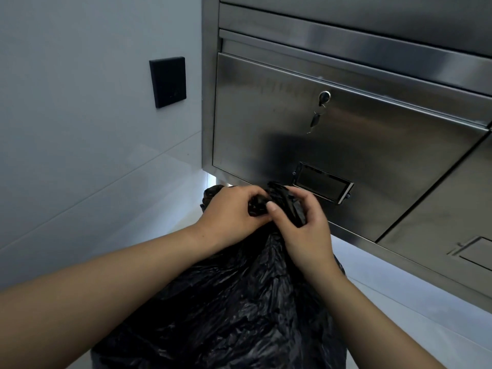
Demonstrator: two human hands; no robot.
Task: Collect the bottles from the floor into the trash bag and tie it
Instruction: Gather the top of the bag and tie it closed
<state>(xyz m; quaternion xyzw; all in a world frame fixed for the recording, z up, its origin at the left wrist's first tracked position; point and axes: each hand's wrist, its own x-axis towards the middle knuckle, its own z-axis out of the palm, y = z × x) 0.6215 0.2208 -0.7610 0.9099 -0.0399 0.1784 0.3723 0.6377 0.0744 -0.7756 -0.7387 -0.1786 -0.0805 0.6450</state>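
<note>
A black trash bag point(234, 310) fills the lower middle of the head view, bulging and crinkled, its top gathered into a bunch. My left hand point(229, 211) grips a twisted end of the bag's neck. My right hand point(306, 230) holds the other gathered flap beside it, thumb pressed against the bunch between both hands. No bottles show; whatever is inside the bag is hidden by the black plastic.
A stainless steel cabinet point(346, 134) stands right behind the bag, with a lock and hanging keys point(320, 107) and a label holder point(323, 182). A black wall plate point(167, 81) sits on the pale wall to the left. Light floor runs under the cabinet.
</note>
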